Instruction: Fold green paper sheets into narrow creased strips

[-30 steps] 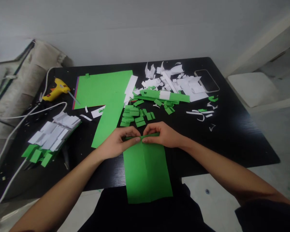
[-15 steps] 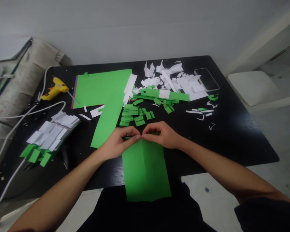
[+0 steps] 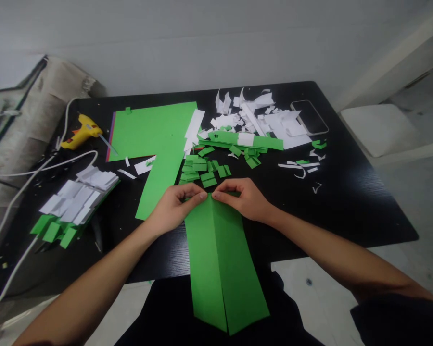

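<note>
Both hands pinch the far edge of a green paper sheet (image 3: 222,259) that has a lengthwise crease down its middle. My left hand (image 3: 173,207) grips the left side of that edge between thumb and fingers. My right hand (image 3: 241,198) grips the right side, fingertips nearly meeting the left ones. The sheet runs from the black table (image 3: 346,192) toward me and hangs over the front edge, raised along the crease. Small folded green pieces (image 3: 202,170) lie just beyond my fingers.
A large green sheet (image 3: 151,132) lies behind left, a yellow glue gun (image 3: 80,134) with white cord at far left. A stack of white and green strips (image 3: 74,199) sits left. White paper scraps (image 3: 263,120) and a phone (image 3: 309,117) lie at the back right.
The green sheet has been unfolded or lifted: it now reaches farther toward me, tented along the centre crease. Both hands moved slightly away from me, still pinching its far edge.
</note>
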The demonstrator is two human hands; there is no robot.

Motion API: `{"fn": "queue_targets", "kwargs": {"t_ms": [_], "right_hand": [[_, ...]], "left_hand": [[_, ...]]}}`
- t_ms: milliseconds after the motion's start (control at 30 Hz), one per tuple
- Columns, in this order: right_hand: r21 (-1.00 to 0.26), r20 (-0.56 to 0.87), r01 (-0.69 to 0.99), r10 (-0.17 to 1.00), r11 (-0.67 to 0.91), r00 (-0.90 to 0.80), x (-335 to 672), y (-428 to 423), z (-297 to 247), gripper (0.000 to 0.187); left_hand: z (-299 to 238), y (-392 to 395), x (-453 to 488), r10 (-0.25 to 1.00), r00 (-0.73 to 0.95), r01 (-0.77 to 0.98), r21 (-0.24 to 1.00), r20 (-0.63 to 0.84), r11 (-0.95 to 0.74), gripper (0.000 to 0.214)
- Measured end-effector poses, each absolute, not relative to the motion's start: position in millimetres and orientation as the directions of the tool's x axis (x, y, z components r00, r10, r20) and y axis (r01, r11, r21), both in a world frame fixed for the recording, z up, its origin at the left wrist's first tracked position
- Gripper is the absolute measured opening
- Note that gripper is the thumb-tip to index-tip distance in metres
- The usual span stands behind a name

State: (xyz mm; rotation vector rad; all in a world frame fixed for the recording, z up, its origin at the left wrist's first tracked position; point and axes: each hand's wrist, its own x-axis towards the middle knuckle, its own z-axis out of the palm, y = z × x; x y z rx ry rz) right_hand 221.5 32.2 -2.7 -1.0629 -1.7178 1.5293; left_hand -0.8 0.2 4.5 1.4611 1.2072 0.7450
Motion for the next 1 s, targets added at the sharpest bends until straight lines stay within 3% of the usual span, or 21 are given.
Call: {"fn": "queue_targets", "kwargs": {"t_ms": [233, 367, 633, 767, 833, 900, 1000], "right_hand": [[-0.981, -0.050, 0.191, 0.896, 0.039, -0.441, 221.7, 33.8, -4.1, 0.023], [-0.985, -0.059, 0.175, 0.917, 0.011, -0.394, 221.6, 34.7, -5.5, 0.022], [-0.943, -0.302, -0.006, 0.861, -0.333, -0.409, 223.4, 36.0, -1.9, 0.038], [-0.974, -0.224, 0.034, 0.915, -0.226, -0.334, 224.5, 36.7, -2.7, 0.038], [-0.985, -0.165, 0.098, 0.945, -0.142, -0.282, 225.2, 37.2, -4.1, 0.039], [-0.985, -0.129, 0.143, 0.960, -0.095, -0.247, 225.9, 37.7, -5.4, 0.040], [-0.984, -0.107, 0.165, 0.968, -0.070, -0.228, 225.8, 37.7, -6.3, 0.044]], "left_hand": [[7.4, -1.0, -0.5, 0.978, 0.190, 0.351, 0.936, -0.082, 0.011, 0.030], [8.1, -3.0, 1.0, 0.987, 0.118, 0.337, 0.939, -0.108, 0.063, 0.028], [8.4, 4.9, -8.3, 0.995, -0.071, 0.274, 0.958, -0.063, 0.080, 0.026], [7.6, 6.6, -10.2, 0.976, -0.046, -0.008, 0.977, -0.211, 0.211, 0.036], [7.3, 5.6, -9.3, 0.963, 0.028, -0.055, 0.962, -0.267, 0.268, 0.039], [6.9, 4.0, -8.3, 0.967, 0.035, 0.027, 0.967, -0.253, 0.252, 0.041], [6.6, 1.6, -6.8, 0.993, -0.054, 0.243, 0.964, -0.101, 0.111, 0.048]]}}
